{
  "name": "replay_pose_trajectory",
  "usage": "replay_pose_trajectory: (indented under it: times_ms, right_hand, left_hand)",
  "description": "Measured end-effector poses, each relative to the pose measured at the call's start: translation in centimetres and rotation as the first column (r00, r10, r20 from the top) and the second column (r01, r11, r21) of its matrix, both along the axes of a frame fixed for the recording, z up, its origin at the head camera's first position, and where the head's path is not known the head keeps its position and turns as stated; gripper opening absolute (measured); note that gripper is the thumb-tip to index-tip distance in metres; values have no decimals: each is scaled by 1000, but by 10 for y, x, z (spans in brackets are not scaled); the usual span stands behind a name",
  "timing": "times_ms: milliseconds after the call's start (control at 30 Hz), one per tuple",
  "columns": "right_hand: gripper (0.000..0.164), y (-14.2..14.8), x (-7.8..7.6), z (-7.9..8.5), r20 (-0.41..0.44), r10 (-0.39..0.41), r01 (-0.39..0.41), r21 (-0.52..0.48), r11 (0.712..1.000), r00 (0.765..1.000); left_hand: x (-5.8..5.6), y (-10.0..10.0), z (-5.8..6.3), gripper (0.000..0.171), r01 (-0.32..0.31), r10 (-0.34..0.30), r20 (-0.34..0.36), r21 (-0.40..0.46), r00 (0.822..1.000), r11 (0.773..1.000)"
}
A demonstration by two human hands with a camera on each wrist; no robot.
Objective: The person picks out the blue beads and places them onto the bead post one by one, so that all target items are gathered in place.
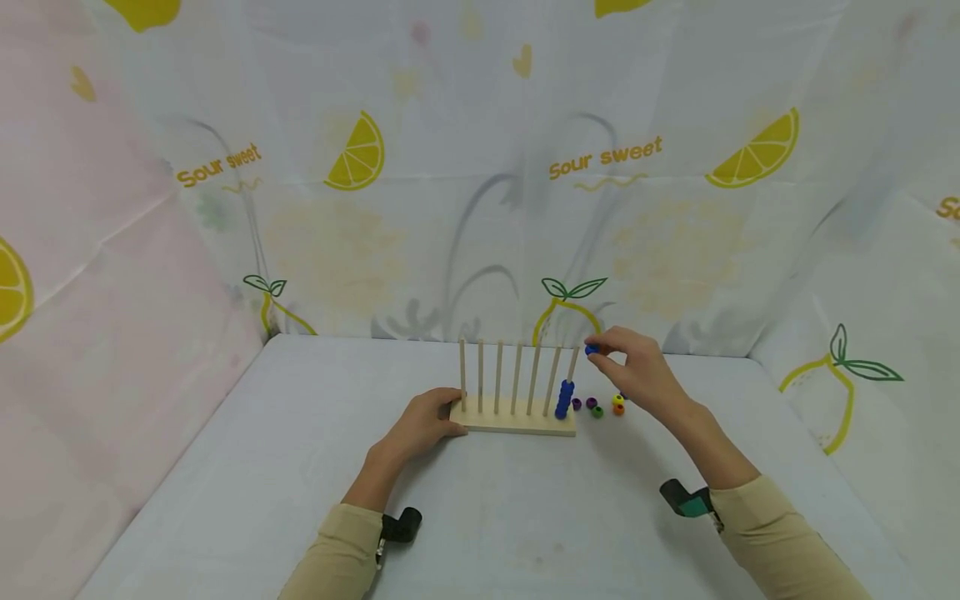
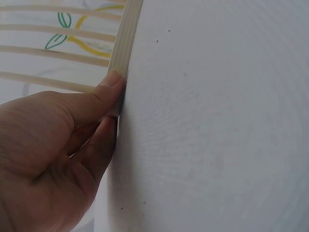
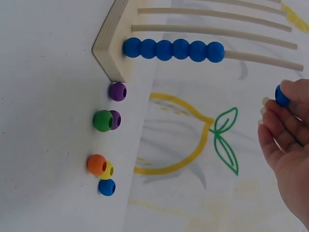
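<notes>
A wooden peg stand [image 1: 517, 425] with a row of upright pegs stands on the table. Its rightmost peg [image 3: 263, 60] carries a stack of several blue beads [image 3: 180, 49], and the other pegs are bare. My left hand [image 1: 422, 425] grips the left end of the base, thumb on the front side, as the left wrist view also shows. Up beside the top of the rightmost peg, my right hand [image 1: 637, 367] pinches one blue bead [image 3: 282, 95] between thumb and fingertips. The bead is apart from the peg.
Loose beads lie right of the stand: two purple ones, a green bead [image 3: 103, 121], an orange bead [image 3: 97, 165], a yellow bead [image 3: 108, 170] and a blue bead [image 3: 107, 187]. A lemon-printed cloth [image 1: 450, 208] hangs behind the white table [image 1: 525, 517].
</notes>
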State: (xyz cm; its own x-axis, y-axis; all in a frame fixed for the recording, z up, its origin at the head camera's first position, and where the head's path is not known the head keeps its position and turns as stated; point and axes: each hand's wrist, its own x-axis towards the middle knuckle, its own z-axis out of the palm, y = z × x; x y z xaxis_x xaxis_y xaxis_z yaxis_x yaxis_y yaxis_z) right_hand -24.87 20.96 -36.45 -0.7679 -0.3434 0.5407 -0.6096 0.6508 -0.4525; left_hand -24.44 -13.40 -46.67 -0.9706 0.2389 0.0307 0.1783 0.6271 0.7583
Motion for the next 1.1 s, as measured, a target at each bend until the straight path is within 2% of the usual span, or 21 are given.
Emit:
replay_pose_trajectory:
  times_ms: [267,667,1100]
  right_hand:
    - [21,-5,0,9,-41,1,-2,-12,1000,999]
    - [19,-9,4,18,-15,7,-8,-58,998,1000]
    - [21,-15,6,21,12,37,-37,-44,998,999]
  left_hand:
    - [0,0,-1,61,-6,6,5,2,1000,1000]
    - [0,0,1,61,0,0,10,2,1000,1000]
    - [-1,-2,-2,62,4,-4,11,-11,1000,1000]
